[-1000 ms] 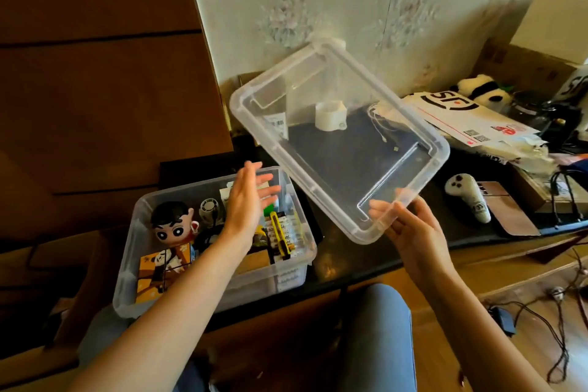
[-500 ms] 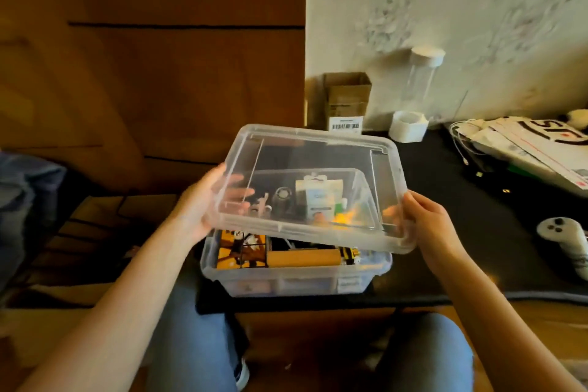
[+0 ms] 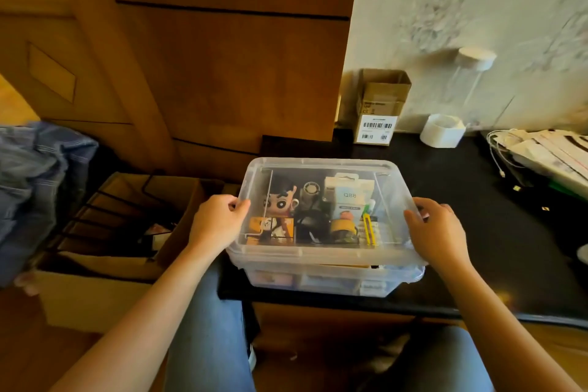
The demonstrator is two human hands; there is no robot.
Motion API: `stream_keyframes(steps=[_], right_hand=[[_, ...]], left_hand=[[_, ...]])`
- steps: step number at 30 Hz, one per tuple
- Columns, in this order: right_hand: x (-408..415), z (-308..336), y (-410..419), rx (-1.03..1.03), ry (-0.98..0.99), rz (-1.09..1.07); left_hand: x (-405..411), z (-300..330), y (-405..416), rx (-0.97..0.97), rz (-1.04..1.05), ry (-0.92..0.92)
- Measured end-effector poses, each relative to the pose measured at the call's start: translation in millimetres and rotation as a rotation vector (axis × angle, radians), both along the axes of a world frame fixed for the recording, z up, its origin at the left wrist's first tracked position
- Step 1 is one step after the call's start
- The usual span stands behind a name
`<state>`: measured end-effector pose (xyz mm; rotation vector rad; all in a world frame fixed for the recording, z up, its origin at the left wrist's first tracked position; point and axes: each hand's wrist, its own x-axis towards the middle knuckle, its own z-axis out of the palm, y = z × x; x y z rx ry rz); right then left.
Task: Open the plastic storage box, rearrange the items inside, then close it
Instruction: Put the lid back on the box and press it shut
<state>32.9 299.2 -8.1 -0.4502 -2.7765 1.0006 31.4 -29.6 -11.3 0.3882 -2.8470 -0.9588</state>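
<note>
A clear plastic storage box (image 3: 331,283) stands at the near edge of a black table (image 3: 496,232). Its clear lid (image 3: 321,165) lies flat over the top of the box. My left hand (image 3: 216,223) grips the lid's left edge, thumb on top. My right hand (image 3: 436,232) grips the lid's right edge the same way. Through the lid I see a cartoon boy figure (image 3: 281,200), a white Q88 package (image 3: 348,197), a yellow utility knife (image 3: 368,229), a roll of yellow tape (image 3: 343,227) and orange packets (image 3: 270,226).
Against the wall stand a small cardboard box (image 3: 380,105) with a barcode label, a white tape roll (image 3: 442,130) and a clear tube with a white cap (image 3: 474,73). Papers and cables (image 3: 547,153) lie at the right. A cardboard carton (image 3: 105,274) and denim cloth (image 3: 35,169) sit left.
My right hand swung the lid from up in the air down over the box. My left hand took its left edge. The lid now lies flat on the box.
</note>
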Motion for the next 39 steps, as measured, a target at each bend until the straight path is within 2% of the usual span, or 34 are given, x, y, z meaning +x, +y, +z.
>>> stream_keyframes(steps=[18, 23, 27, 30, 34, 39], right_hand=[[10.1, -5.7, -5.1, 0.479, -0.160, 0.070], [-4.2, -1.0, 1.2, 0.460, -0.200, 0.109], [-32.3, -2.1, -4.3, 0.383, -0.126, 0.263], [-54.1, -10.3, -15.7, 0.393, -0.138, 0.364], [-76.0, -19.6, -18.6, 0.403, -0.158, 0.366], [-82.0, -32.1, -14.5, 0.422, -0.090, 0.362]], left_hand=[[-3.4, -0.3, 8.1, -0.558, -0.095, -0.130], [-15.3, -3.6, 4.7, -0.457, -0.111, -0.141], [-41.6, -4.1, 15.5, -0.380, -0.266, -0.061], [-63.7, -7.9, 26.1, -0.416, -0.345, -0.078], [-79.6, -18.2, 29.5, -0.445, -0.352, -0.092], [-84.3, -28.6, 27.5, -0.398, -0.352, -0.040]])
